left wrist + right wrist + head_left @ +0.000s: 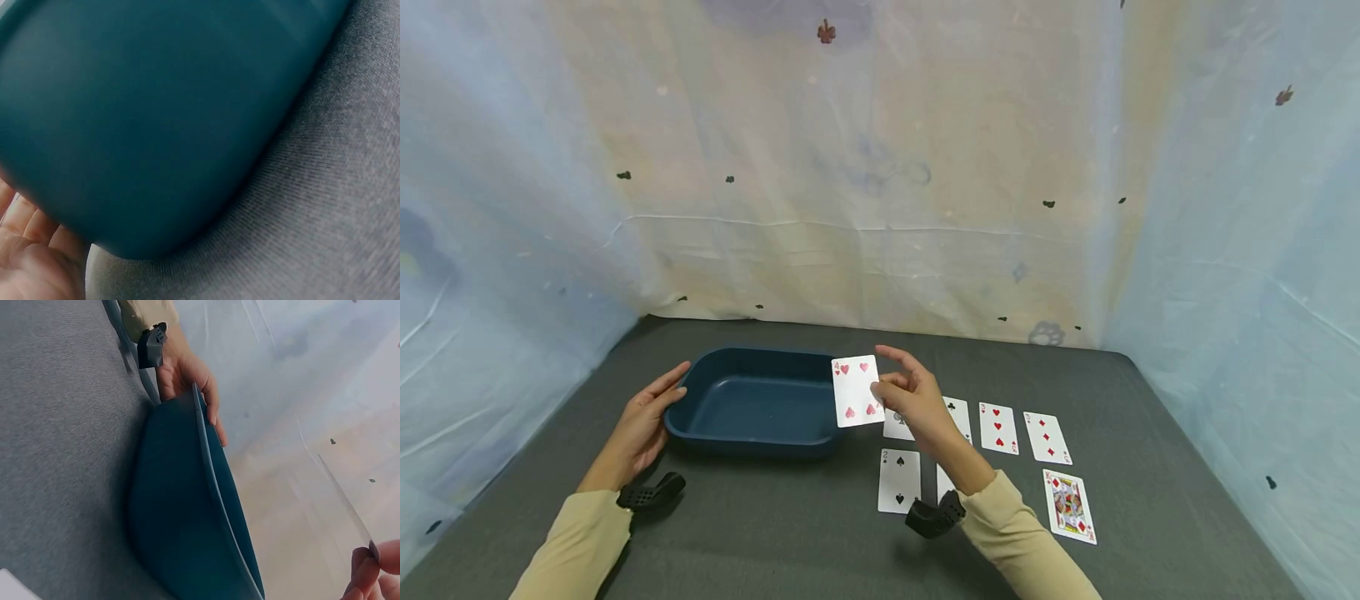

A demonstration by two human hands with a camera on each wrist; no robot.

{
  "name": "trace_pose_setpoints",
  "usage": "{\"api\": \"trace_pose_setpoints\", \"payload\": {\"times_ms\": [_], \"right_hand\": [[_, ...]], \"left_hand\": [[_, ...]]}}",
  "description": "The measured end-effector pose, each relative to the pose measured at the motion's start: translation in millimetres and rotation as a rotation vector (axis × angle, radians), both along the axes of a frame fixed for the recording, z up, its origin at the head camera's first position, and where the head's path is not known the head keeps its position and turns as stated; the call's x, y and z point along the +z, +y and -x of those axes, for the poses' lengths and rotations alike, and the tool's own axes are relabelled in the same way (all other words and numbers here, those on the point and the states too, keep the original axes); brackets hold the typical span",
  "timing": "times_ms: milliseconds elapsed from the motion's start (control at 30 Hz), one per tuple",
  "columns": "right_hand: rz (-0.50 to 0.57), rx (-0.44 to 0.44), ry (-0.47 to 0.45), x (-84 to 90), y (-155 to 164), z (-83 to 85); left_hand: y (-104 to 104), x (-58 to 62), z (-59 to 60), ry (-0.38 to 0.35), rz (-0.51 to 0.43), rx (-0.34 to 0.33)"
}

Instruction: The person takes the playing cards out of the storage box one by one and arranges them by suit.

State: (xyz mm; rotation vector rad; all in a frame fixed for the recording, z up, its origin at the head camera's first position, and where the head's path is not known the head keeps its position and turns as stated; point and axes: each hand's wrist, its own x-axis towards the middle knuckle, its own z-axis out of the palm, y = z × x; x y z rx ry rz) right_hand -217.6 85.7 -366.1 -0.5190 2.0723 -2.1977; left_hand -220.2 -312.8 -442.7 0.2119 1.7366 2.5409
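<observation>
**Dark blue tray steadied at left, four of hearts held at its right rim**

Grey felt covers the table (1150, 433), which fills the lower half of the head view, with pale plastic sheeting (880, 167) hung behind and to both sides.

At lower left of the frame we record the left hand (643, 425) laid against the left end wall of the dark blue tray (760, 442). Its fingers are straight and relaxed along the rim, touching the tray without curling round it. The right wrist view confirms those fingers lying over the tray's edge. The left wrist view shows only the tray's outer wall, blurred, above the grey cloth.

The tray sits left of centre on the table.

At centre, the right hand (913, 400) pinches a four of hearts (856, 390) between thumb and fingertips. The card is upright, face toward the camera, over the tray's right rim.

To the right of and below that hand, cards lie face up on the felt: a two of spades (899, 481), a club card (958, 414) partly hidden by the hand, a three of hearts (997, 428), a three of diamonds (1047, 437), and, at lower right, a king of diamonds (1069, 506).
</observation>
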Motion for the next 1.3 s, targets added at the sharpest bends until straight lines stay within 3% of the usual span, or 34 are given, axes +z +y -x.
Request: {"api": "trace_pose_setpoints", "payload": {"times_ms": [400, 833, 1300], "right_hand": [[-0.01, -0.045, -0.024, -1.5, 35, -13.8], [-0.025, -0.162, -0.083, -10.8, 81, -25.8], [-0.192, -0.339, -0.141, -22.6, 130, -46.1]], "left_hand": [[0, -0.6, 0.5, 0.008, -0.013, 0.005], [0, -1.0, 0.4, 0.02, -0.024, -0.011], [-1, -0.7, -3.1, 0.005, -0.023, -0.008]]}}
